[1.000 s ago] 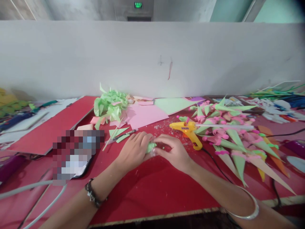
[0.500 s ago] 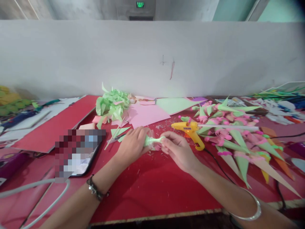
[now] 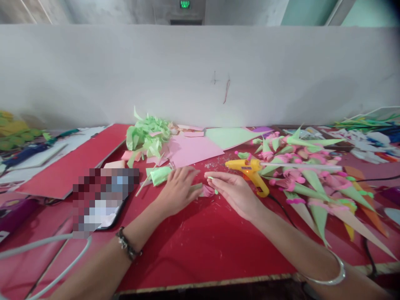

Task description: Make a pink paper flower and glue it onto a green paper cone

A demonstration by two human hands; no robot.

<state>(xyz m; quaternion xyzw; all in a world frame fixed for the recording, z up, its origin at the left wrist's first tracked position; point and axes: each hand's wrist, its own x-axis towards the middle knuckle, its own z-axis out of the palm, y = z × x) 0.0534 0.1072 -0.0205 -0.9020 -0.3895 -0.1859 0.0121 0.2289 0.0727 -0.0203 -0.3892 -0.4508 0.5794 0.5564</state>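
Note:
Between the fingertips of my right hand (image 3: 236, 195) is a small bit of light green modelling clay (image 3: 210, 178), pinched. My left hand (image 3: 177, 191) is open just across from it, fingers stretched out and empty. Beyond its knuckles lies a light green clay packet in clear wrap (image 3: 160, 176). A small pink and green paper flower piece (image 3: 207, 191) rests on the red table (image 3: 187, 250) between the hands, partly hidden by my left thumb and right fingers.
A yellow glue gun (image 3: 250, 167) with a lit orange light lies at the right, its cord trailing forward. Paper cone flowers (image 3: 315, 179) are heaped beyond it. Pink paper (image 3: 193, 150) and green crumpled paper (image 3: 148, 133) lie behind. At left sits a phone (image 3: 117, 208).
A strand of green clay was stretched between the hands; now a small bit is in my right fingers. The packet lies at the upper left, and my left hand has opened.

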